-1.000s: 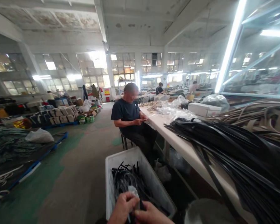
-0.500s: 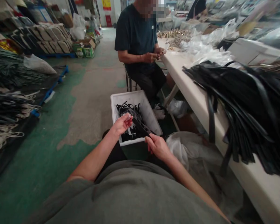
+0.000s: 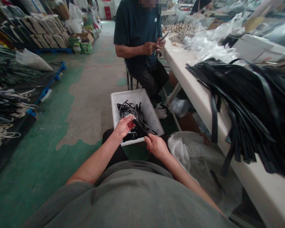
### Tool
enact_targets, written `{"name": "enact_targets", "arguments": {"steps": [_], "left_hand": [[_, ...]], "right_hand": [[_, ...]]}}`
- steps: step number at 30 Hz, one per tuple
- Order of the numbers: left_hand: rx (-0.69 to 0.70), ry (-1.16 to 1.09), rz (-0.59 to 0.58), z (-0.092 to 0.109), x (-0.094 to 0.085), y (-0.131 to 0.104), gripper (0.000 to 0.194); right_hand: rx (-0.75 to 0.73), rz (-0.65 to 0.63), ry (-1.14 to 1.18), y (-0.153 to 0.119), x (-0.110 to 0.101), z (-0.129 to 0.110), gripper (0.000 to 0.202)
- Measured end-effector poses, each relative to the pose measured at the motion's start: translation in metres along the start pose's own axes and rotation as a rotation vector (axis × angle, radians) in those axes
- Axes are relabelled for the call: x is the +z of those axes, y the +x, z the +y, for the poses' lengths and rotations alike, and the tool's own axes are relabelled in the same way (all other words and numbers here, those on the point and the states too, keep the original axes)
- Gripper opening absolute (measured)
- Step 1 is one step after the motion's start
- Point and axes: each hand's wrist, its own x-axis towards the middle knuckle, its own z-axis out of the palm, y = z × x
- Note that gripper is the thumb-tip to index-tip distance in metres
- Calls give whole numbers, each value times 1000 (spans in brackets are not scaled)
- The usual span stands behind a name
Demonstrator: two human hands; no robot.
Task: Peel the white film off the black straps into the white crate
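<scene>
Black strap spans both hands above the white bin; left hand closed on far end, right hand closed on near, apparently keeping it straight.

We're in a workshop, by the look of it: black straps heaped on a long desk beside a pile of small metallic pieces, stacked goods on a blue pallet across the worn green-painted floor, and a seated co-worker handling something at the desk's edge.
</scene>
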Motion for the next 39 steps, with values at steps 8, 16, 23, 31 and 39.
{"name": "enact_targets", "arguments": {"steps": [8, 16, 23, 31, 39], "left_hand": [[-72, 43, -40, -22, -1, -14, 15], [-9, 12, 73, -26, -10, -7, 16], [-75, 37, 79, -22, -15, -2, 20], [-156, 37, 24, -44, -1, -9, 25], [-263, 35, -40, -54, 17, -21, 19]], "right_hand": [[75, -175, 480, 19, 7, 2, 29], [7, -65, 190, -1, -14, 4, 17], [109, 5, -69, -21, -26, 11, 31], [62, -40, -68, -4, -32, -5, 31], [16, 37, -122, 14, -24, -7, 44]]}}
